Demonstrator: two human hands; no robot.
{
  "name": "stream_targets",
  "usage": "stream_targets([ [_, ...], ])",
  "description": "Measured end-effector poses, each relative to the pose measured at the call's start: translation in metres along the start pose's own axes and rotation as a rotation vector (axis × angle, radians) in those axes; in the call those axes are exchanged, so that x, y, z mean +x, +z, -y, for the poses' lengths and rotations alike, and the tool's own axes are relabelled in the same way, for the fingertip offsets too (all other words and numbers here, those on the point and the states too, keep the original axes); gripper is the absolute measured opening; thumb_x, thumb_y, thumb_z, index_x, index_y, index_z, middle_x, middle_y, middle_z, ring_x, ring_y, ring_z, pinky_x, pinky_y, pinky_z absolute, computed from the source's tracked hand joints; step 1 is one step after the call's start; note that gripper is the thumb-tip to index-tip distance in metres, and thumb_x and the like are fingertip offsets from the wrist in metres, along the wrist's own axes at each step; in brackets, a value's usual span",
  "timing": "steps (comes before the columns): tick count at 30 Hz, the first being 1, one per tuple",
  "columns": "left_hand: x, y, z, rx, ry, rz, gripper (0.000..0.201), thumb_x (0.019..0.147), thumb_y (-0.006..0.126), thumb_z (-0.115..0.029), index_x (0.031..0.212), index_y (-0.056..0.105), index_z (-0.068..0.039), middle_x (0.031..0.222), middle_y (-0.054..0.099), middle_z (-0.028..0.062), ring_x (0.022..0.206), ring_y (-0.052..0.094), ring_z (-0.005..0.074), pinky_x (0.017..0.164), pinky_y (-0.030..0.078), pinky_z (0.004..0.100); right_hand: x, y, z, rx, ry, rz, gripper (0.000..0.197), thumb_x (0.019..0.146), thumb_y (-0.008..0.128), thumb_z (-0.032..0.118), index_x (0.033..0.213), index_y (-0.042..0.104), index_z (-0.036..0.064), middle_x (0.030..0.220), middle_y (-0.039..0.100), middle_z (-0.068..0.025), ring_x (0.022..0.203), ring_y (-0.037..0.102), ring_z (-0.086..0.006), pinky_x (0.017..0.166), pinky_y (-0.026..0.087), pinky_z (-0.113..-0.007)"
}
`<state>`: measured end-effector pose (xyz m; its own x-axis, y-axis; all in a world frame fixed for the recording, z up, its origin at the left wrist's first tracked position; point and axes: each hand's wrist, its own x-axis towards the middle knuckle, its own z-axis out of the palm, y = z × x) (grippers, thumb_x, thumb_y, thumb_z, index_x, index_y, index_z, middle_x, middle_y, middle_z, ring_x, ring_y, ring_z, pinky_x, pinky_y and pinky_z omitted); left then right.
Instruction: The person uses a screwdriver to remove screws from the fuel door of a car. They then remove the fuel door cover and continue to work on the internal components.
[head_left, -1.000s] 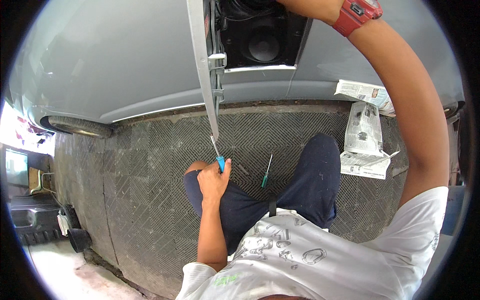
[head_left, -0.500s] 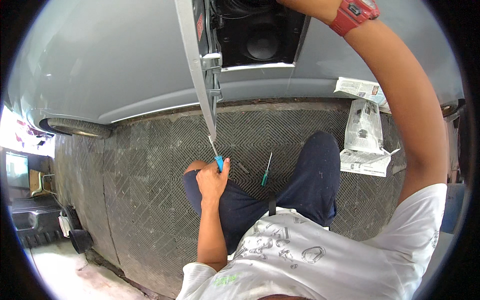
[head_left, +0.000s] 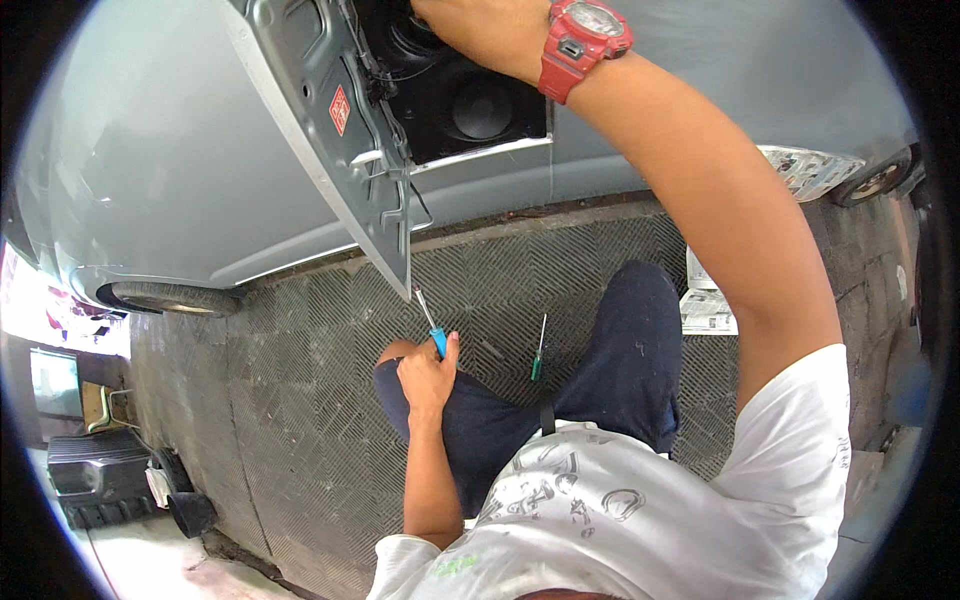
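My left hand (head_left: 427, 380) is closed around the blue handle of a screwdriver (head_left: 438, 340), whose metal shaft points up toward the lower corner of an open grey panel (head_left: 315, 130). The shape of its tip is too small to make out. My right hand (head_left: 480, 32), below a red wristwatch (head_left: 585, 45), reaches over the dark compartment (head_left: 440, 135) in the grey vehicle's side. Its fingers are partly cut off by the upper edge, so their grip is hidden. A second screwdriver (head_left: 538, 355), green-handled, lies on the floor between my legs.
The grey vehicle (head_left: 180, 180) spans the far side, with a wheel (head_left: 175, 298) at left. Newspaper sheets (head_left: 708, 312) lie on the ridged floor mat (head_left: 300, 400) at right; more newspaper (head_left: 812, 172) covers part of the vehicle. Black plastic parts (head_left: 100, 465) stand at far left.
My view has turned, showing more of the open panel's inner face. My right hand now appears farther left, with the wristwatch fully in view. My left hand keeps hold of the blue-handled screwdriver.
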<state>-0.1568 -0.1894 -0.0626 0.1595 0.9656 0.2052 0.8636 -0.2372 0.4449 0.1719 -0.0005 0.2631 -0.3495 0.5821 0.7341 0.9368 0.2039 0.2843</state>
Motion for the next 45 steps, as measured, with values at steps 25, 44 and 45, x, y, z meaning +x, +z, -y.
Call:
stream_targets([
  [25, 0.0, 0.002, -0.015, 0.031, 0.003, 0.067, 0.049, 0.097, 0.08, -0.04, 0.068, 0.069, -0.002, 0.057, 0.062, 0.0188, 0.053, 0.064, 0.04, 0.055, 0.051, 0.0496, 0.015, -0.004, 0.009, 0.088, 0.118, 0.215, 0.017, 0.09, 0.077, 0.021, 0.089, 0.086, 0.0062, 0.092, 0.08, -0.0166, 0.09, 0.08, -0.033, 0.078, 0.065, -0.042],
  [44, 0.0, 0.003, -0.02, 0.083, 0.053, 0.053, 0.054, 0.096, 0.079, -0.044, 0.064, 0.066, -0.004, 0.055, 0.061, 0.0172, 0.052, 0.065, 0.0392, 0.054, 0.051, 0.0494, -0.258, 0.014, 0.149, 0.978, 0.701, 0.073, 0.03, 0.104, 0.069, 0.028, 0.124, 0.068, 0.0056, 0.114, 0.07, -0.0147, 0.094, 0.073, -0.0399, 0.077, 0.059, -0.048],
  [45, -0.001, 0.002, -0.024, 0.072, 0.051, 0.081, 0.053, 0.097, 0.079, -0.044, 0.065, 0.067, -0.003, 0.055, 0.061, 0.0171, 0.052, 0.065, 0.0389, 0.054, 0.051, 0.0493, -0.297, 0.03, 0.174, 1.165, 0.758, 0.213, 0.039, 0.104, 0.069, 0.034, 0.128, 0.068, 0.0036, 0.114, 0.074, -0.0162, 0.099, 0.074, -0.0395, 0.082, 0.059, -0.048],
])
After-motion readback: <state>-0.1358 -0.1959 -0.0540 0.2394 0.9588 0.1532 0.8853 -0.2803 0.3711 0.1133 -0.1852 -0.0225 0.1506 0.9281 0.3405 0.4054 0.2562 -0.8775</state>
